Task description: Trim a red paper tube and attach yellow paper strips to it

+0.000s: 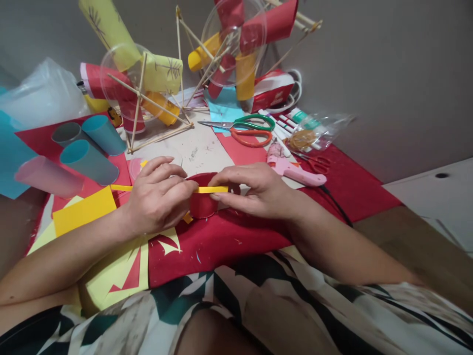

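A narrow yellow paper strip [207, 189] stretches between my two hands, across the front of a short red paper cylinder [204, 207]. My left hand [157, 197] is closed on the strip, and a length of yellow sticks out beyond it to the left. The thumb and fingers of my right hand [254, 190] pinch the strip near its right end, close to the cylinder's rim. The cylinder stands upright on the red cloth [229, 234]. My fingers hide parts of its sides.
Blue paper tubes [90, 162] and a pink tube [48, 175] stand left. Behind are stick-framed paper pinwheels [138, 93], [236, 44]. Scissors [254, 129], a pink glue gun [295, 170] with its cable, and markers [283, 123] lie right. Yellow paper [86, 212] and scraps lie left-front.
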Motion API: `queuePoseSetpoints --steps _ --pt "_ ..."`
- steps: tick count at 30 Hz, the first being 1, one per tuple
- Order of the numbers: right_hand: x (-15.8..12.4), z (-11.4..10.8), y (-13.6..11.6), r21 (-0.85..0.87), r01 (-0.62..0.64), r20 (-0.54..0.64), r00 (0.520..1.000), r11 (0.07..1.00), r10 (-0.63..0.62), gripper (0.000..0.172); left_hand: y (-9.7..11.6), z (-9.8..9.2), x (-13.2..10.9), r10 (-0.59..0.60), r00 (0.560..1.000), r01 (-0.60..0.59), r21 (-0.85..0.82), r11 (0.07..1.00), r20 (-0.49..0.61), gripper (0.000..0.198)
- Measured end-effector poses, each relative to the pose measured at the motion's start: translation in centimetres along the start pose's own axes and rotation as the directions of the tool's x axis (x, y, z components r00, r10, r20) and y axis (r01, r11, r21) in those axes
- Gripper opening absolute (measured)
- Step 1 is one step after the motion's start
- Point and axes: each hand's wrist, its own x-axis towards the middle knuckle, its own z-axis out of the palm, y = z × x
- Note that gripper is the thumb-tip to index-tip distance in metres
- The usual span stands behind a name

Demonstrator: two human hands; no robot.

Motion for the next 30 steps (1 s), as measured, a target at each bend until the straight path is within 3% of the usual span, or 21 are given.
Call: queuePoseSetpoints --steps 7,15,24,30 --pt "-0.05 -0.15 0.01 0.039 -0.080 0.025 0.997 0.996 0.079 0.023 0.04 0.02 -0.16 -0.065 0.998 0.065 0.021 0.998 -0.024 0.010" --pt "-0.05 0.01 -0.01 0.050 -0.079 -0.012 0.997 0.996 0.079 0.029 0.25 -0.35 0.19 -0.096 0.993 0.099 0.032 0.995 -0.071 0.008" --pt "-0.17 0.61 0.27 0.118 -0.069 -0.057 0.995 0.991 0.076 0.037 -0.22 -0.42 -0.21 -0.016 0.988 0.045 0.185 0.982 -0.154 0.023" --pt "-0.17 0.58 0.24 0.115 -0.085 -0.080 0.992 0.990 0.094 0.041 -0.12 0.00 0.17 0.052 0.986 -0.031 0.130 0.991 -0.160 0.018"
